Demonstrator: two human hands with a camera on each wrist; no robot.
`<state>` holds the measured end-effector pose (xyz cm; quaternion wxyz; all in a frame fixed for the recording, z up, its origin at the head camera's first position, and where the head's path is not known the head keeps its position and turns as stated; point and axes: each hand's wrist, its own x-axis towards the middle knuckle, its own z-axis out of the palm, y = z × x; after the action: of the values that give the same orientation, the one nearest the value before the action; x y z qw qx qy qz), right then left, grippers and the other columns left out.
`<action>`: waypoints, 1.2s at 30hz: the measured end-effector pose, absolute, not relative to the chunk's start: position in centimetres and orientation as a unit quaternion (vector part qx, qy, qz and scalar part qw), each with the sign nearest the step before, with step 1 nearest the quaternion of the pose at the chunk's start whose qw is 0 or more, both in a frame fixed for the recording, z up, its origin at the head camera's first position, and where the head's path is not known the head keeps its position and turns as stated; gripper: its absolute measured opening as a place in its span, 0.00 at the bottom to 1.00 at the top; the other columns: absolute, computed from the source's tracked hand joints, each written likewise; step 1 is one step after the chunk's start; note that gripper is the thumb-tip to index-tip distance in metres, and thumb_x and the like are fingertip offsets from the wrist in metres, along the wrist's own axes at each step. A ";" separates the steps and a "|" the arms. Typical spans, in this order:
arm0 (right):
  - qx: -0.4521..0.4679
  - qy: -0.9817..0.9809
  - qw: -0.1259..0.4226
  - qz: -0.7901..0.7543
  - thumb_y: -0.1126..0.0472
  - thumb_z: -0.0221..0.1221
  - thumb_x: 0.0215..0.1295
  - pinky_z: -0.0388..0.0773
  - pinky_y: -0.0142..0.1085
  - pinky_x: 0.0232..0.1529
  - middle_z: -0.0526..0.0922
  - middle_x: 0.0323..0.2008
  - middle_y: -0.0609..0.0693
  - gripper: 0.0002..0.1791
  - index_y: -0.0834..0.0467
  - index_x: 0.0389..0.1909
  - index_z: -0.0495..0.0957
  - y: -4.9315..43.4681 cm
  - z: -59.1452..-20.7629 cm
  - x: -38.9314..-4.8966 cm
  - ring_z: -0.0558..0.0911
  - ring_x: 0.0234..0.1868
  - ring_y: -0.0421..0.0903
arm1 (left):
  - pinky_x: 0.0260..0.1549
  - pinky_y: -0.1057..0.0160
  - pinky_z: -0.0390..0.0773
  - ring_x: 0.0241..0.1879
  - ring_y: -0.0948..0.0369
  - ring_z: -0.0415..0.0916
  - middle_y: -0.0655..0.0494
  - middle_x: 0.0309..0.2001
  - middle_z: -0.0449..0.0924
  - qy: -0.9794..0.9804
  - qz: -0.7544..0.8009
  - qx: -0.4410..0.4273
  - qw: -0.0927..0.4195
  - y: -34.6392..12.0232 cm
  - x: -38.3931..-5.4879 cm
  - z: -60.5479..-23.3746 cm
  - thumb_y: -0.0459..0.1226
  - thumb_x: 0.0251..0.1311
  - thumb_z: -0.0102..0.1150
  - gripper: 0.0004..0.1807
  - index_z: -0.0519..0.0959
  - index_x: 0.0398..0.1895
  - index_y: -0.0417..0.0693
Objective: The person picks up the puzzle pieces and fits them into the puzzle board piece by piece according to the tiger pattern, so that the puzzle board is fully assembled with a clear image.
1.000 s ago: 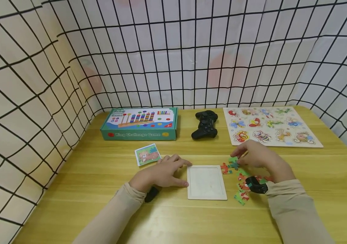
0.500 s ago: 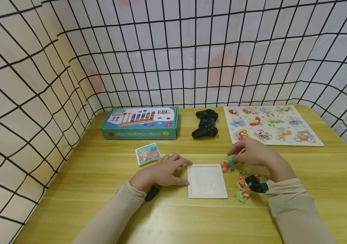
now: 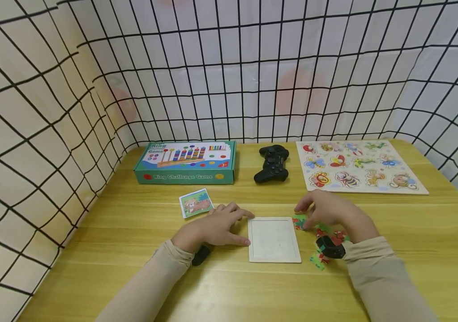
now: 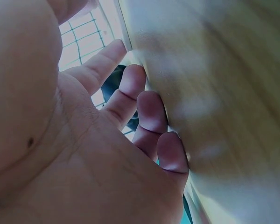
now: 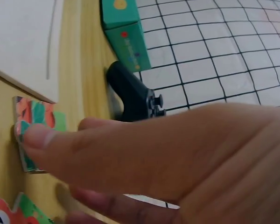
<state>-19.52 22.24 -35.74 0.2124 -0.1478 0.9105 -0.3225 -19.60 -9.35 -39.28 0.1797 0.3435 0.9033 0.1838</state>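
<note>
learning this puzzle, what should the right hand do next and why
The right hand should probably press its thumb down on the puzzle pieces: the thumb rests on them beside the white board, they lie close together, and whether they fully interlock is hidden.

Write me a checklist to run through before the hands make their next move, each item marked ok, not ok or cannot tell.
1. Flat, square, white board braced: ok; the left hand touches its left edge with thumb and forefinger.
2. Right hand at the work: ok; its thumb is over the small red-and-green jigsaw pieces beside the board's right edge.
3. Those pieces properly interlocked: cannot tell; the thumb covers part of them.
4. Remaining colourful jigsaw pieces fully in sight: not ok; in the head view the right hand and black wrist device hide some.
5. White-bordered rectangular picture card picture side up: ok.
6. Black plastic game controller away from the board: ok; it lies farther back.
</note>
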 end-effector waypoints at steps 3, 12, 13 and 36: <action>-0.149 0.913 0.217 -0.311 0.70 0.75 0.50 0.78 0.44 0.42 0.83 0.41 0.52 0.20 0.65 0.46 0.84 22.1 -35.9 -19.6 0.79 0.39 0.48 | 0.54 0.50 0.60 0.54 0.57 0.61 0.60 0.60 0.65 0.904 0.182 0.343 0.180 -9.4 -19.6 -39.3 0.60 0.62 0.64 0.35 0.67 0.71 0.67; -0.168 0.923 0.210 -0.274 0.68 0.75 0.53 0.78 0.45 0.43 0.84 0.38 0.49 0.19 0.64 0.47 0.85 22.1 -35.9 -19.8 0.80 0.39 0.47 | 0.55 0.50 0.60 0.55 0.57 0.61 0.59 0.60 0.66 0.903 0.190 0.339 0.183 -9.4 -19.7 -39.3 0.60 0.62 0.64 0.35 0.68 0.71 0.67; -0.174 0.924 0.209 -0.270 0.68 0.75 0.53 0.78 0.45 0.43 0.84 0.38 0.50 0.19 0.64 0.47 0.85 22.1 -36.0 -19.8 0.80 0.40 0.48 | 0.55 0.50 0.60 0.55 0.57 0.61 0.59 0.60 0.66 0.903 0.192 0.339 0.184 -9.4 -19.7 -39.3 0.59 0.62 0.64 0.35 0.68 0.71 0.67; -0.231 0.898 0.206 -0.314 0.64 0.74 0.56 0.78 0.39 0.36 0.84 0.40 0.46 0.19 0.60 0.50 0.85 21.7 -35.2 -19.4 0.80 0.39 0.44 | 0.56 0.49 0.60 0.56 0.57 0.61 0.59 0.60 0.66 0.902 0.190 0.339 0.187 -9.4 -19.6 -39.2 0.60 0.61 0.64 0.36 0.68 0.71 0.67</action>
<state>-19.41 21.71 -35.15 0.2059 -0.2307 0.8975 -0.3144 -19.64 -9.39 -39.22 0.1871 0.3386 0.9023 0.1899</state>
